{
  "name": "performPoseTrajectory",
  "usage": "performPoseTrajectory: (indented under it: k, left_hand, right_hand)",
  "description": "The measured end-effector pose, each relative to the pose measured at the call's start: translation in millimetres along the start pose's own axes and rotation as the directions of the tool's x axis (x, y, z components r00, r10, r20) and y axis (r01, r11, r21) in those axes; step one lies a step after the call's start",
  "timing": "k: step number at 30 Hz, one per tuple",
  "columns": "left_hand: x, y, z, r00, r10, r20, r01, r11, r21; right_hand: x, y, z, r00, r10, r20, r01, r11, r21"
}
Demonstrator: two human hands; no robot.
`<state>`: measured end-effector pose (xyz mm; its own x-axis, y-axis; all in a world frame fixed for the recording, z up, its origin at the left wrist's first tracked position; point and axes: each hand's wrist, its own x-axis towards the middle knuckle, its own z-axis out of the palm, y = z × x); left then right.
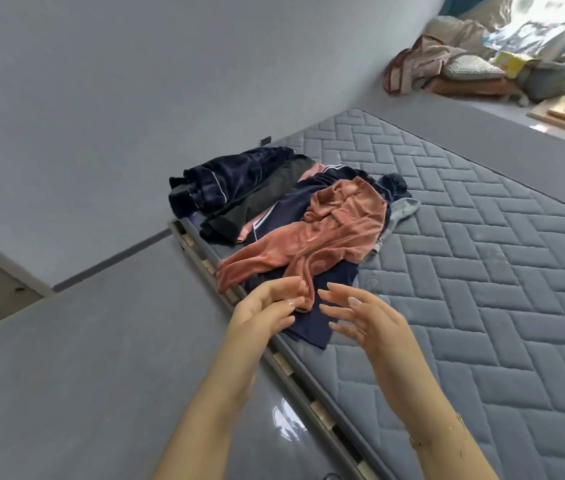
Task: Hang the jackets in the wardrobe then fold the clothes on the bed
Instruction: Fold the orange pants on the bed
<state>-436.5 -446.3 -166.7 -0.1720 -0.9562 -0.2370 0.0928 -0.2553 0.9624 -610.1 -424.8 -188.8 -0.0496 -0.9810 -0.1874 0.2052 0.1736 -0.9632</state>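
A pile of clothes lies at the near corner of the grey quilted mattress (482,258). On top is a salmon-pink velvet garment (312,240), over a navy garment (312,327) with pink and white trim. Behind them lie a dark navy plush piece (225,180), a dark olive piece (267,192) and a pale grey-blue piece (402,211). My left hand (267,310) and my right hand (360,317) reach out side by side with fingers spread, just short of the pink garment's lower end. Neither hand holds anything.
The bed frame's edge with wooden slats (284,365) runs diagonally under my left arm. Grey floor lies to the left and a grey wall (135,98) stands behind. A heap of blankets, cushions and bags (475,64) sits at the far top right.
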Motion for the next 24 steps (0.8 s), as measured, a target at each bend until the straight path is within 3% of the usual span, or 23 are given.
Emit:
performPoseTrajectory:
  k: [6, 16, 21, 24]
  left_hand:
    - [94, -15, 55, 0.999, -0.042, 0.015, 0.042, 0.999, -0.017]
    - [343, -89, 46, 0.979, -0.202, 0.012, 0.202, 0.979, -0.012]
    - [494, -170, 12, 0.967, -0.256, 0.015, 0.248, 0.949, 0.197]
    - [571, -228, -17, 0.975, -0.219, -0.039, 0.214, 0.872, 0.441]
  right_hand:
    - [75, 2, -60, 0.994, 0.007, -0.11, -0.005, 1.0, 0.016]
    - [286, 56, -97, 0.952, 0.107, -0.288, -0.08, 0.991, 0.103]
    - [409, 134, -110, 0.892, 0.202, -0.404, -0.154, 0.977, 0.148]
    - [464, 195, -115, 0.851, 0.278, -0.445, -0.219, 0.959, 0.182]
